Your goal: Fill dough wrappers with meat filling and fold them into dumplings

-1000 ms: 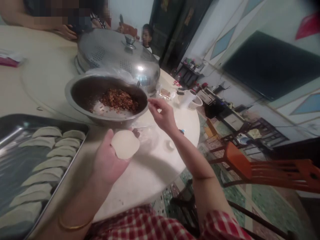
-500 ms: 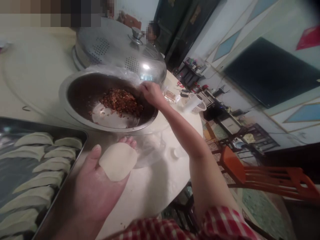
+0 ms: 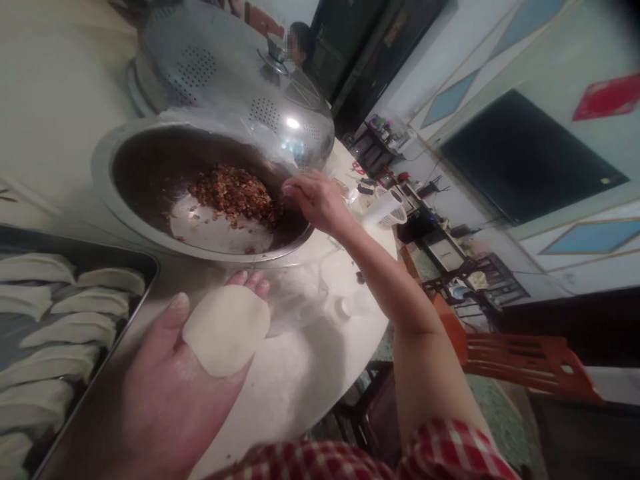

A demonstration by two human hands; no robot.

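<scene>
On the palm of my left hand (image 3: 170, 393) lies a round, flat dumpling wrapper (image 3: 227, 327); the fingertips show past its far edge and the thumb stands up beside it. My right hand (image 3: 320, 200) is closed at the right rim of a large metal bowl (image 3: 135, 227). What its fingers hold, if anything, is hidden. A heap of chopped brown filling (image 3: 235, 193) lies in the bowl, with part of the bottom bare. At the left, a metal tray (image 3: 145, 273) carries rows of folded dumplings (image 3: 90, 301).
Behind the bowl stands a big domed steel lid (image 3: 225, 73) with holes and a knob. Clear plastic film (image 3: 295, 293) and a small white cap (image 3: 344, 307) lie on the round table (image 3: 280, 393). A white basket (image 3: 393, 208), an orange chair (image 3: 520, 360) and a person (image 3: 300, 43) are beyond.
My view has shifted slightly, so the bowl and tray sit further left. My right hand has turned a little at the bowl's right rim. The wrapper stays on my left palm.
</scene>
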